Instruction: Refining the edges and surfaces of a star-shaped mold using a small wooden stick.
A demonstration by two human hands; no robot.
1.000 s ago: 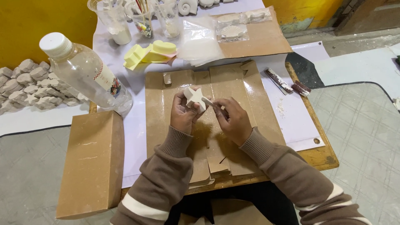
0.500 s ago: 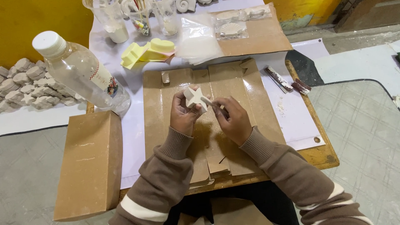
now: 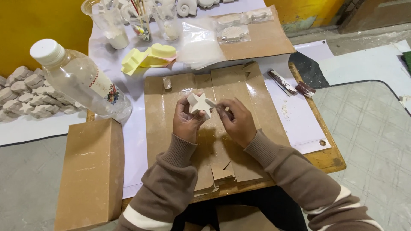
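My left hand (image 3: 185, 122) holds the white star (image 3: 199, 104) tight in mid frame; my right hand (image 3: 238, 122) pinches a small tool, so I scrape slowly

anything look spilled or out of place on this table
A clear plastic bottle leans tilted at the left edge rather than standing. White dust speckles the paper right of the hands. The left hand holds a white star, which looks intact.
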